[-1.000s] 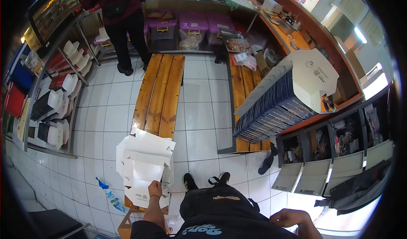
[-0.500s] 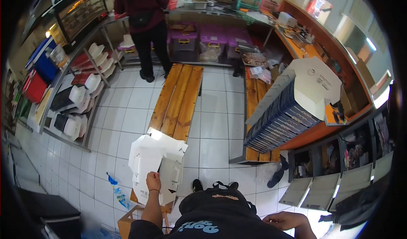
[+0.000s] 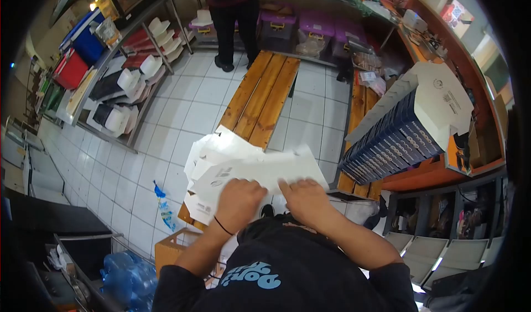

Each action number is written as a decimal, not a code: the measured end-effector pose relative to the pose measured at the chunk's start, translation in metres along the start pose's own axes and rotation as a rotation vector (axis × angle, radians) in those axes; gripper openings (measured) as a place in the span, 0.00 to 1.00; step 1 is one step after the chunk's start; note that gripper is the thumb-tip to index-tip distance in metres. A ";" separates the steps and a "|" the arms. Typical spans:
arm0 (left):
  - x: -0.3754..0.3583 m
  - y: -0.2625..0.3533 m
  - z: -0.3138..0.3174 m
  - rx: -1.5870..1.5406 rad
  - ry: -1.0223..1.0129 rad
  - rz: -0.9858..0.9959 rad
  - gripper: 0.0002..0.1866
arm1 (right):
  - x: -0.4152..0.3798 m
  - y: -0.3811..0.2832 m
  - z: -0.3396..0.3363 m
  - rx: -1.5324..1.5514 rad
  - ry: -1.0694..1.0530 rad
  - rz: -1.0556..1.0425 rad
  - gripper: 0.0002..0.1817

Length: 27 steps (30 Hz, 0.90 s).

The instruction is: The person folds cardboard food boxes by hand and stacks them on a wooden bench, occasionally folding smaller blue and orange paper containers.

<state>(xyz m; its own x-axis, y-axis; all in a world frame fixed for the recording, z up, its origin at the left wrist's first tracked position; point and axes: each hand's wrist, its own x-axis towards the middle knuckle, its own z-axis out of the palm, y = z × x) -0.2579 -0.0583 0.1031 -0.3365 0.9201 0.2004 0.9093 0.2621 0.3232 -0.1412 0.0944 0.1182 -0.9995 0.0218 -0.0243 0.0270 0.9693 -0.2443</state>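
A flat white cardboard box blank (image 3: 254, 165) with small printed marks is held in front of my body. My left hand (image 3: 240, 201) grips its near edge, fingers curled over it. Farther right along the same edge, my right hand (image 3: 306, 200) is closed on the cardboard too; its thumb side faces the left hand. Beneath and beyond the held piece, more white cardboard blanks (image 3: 207, 147) lie on the near end of the wooden bench (image 3: 260, 99). The far right end of the held blank is slightly blurred.
A tall stack of dark blue and white boxes (image 3: 398, 138) stands on the right bench (image 3: 357, 110). A person (image 3: 238, 21) stands by the back counter. At left are shelves with folded boxes (image 3: 113, 115). Blue plastic (image 3: 165, 207) and water bottles (image 3: 130, 279) lie low left.
My left hand has lifted a cardboard blank off the pile. My right hand has come from my right side onto its edge. The view has turned left and down.
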 end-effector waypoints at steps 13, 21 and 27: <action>-0.029 0.026 0.073 -0.692 0.257 -0.347 0.27 | -0.064 0.034 0.042 0.915 -0.351 0.023 0.10; -0.017 0.016 0.082 -1.561 0.462 -0.394 0.14 | -0.083 0.037 0.083 1.820 -0.188 0.476 0.15; 0.011 0.030 0.041 -0.562 -0.167 0.041 0.13 | -0.100 0.023 0.093 2.208 -0.295 0.466 0.24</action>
<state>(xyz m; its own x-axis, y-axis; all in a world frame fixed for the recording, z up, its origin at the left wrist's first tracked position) -0.2242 -0.0278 0.0772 -0.2190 0.9716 0.0896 0.6360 0.0726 0.7683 -0.0389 0.0918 0.0244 -0.8964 -0.1349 -0.4222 0.3590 -0.7796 -0.5132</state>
